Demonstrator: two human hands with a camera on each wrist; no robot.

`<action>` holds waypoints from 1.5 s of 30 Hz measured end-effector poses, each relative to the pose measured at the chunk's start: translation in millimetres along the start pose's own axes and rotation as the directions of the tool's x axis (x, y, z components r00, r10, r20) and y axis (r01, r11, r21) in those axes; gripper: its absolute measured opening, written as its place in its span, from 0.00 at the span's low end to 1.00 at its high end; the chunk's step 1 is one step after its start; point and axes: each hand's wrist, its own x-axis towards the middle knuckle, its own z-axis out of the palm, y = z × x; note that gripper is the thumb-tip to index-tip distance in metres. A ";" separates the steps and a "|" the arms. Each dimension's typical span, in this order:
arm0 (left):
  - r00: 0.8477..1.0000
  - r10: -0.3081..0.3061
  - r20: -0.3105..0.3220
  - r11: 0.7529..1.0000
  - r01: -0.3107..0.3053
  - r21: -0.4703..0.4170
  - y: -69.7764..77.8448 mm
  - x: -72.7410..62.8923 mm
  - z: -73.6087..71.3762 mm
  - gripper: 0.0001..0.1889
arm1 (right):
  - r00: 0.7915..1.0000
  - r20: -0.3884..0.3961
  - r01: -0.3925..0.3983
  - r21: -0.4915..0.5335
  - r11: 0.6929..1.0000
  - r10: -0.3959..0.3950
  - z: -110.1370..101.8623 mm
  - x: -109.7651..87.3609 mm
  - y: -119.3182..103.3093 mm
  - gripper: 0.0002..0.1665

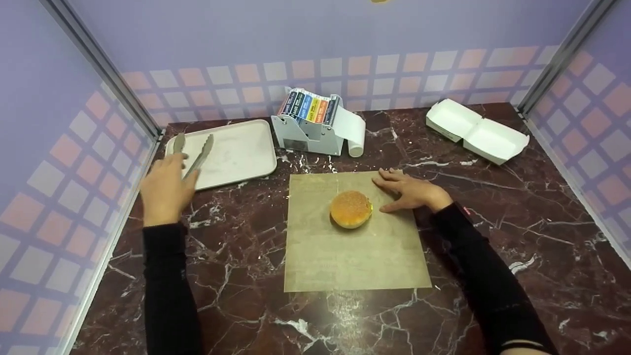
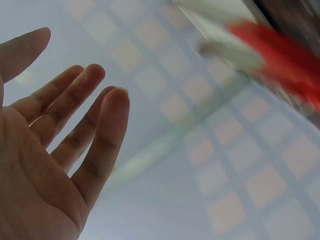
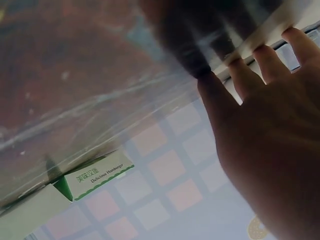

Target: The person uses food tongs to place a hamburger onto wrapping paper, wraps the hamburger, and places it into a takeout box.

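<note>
Head: left hand (image 1: 165,190) above tongs (image 1: 202,155); sesame-bun burger (image 1: 351,209) just left of the right hand (image 1: 410,191), which rests on brown wrapping paper (image 1: 315,261). Left wrist: fingers spread, apart from a red handle (image 2: 280,56). Right wrist: fingers extended, hamburger box (image 3: 100,176) well apart.

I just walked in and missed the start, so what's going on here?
A person's right hand rests on the paper near its far right corner; a burger sits unwrapped on that paper. The left hand is open by the tongs at the tray, not gripping them. An open box stands at back right.
</note>
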 end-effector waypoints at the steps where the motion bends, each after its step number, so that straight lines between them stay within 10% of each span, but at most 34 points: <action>1: 0.999 0.031 0.011 1.000 -0.031 -0.007 8.3 1.6 4.9 0.26 | 1.000 0.000 0.001 0.004 1.000 -0.001 -0.9 0.8 1.4 0.55; 6: 0.972 0.171 0.163 0.985 -0.166 -0.044 47.8 11.7 45.8 0.24 | 1.000 0.008 -0.007 0.042 0.999 0.007 -6.0 5.4 7.4 0.55; 12: 0.872 0.252 0.420 0.966 -0.254 -0.051 83.4 20.7 97.4 0.34 | 1.000 0.026 0.014 0.081 0.997 -0.016 -5.6 15.9 8.5 0.56; 28: 0.810 0.388 0.439 0.918 -0.294 -0.268 118.8 32.0 147.5 0.55 | 0.999 -0.001 0.038 0.101 0.994 -0.038 16.8 12.1 8.2 0.55; 37: 0.824 0.476 0.307 0.826 -0.300 -0.476 131.4 36.3 146.5 0.51 | 0.999 -0.030 0.025 0.115 0.993 -0.022 11.8 5.7 11.3 0.55; 45: 0.877 0.391 0.279 0.693 -0.082 -0.716 144.2 38.0 135.1 0.56 | 0.998 -0.051 0.031 0.096 0.995 -0.026 -1.1 10.4 9.8 0.56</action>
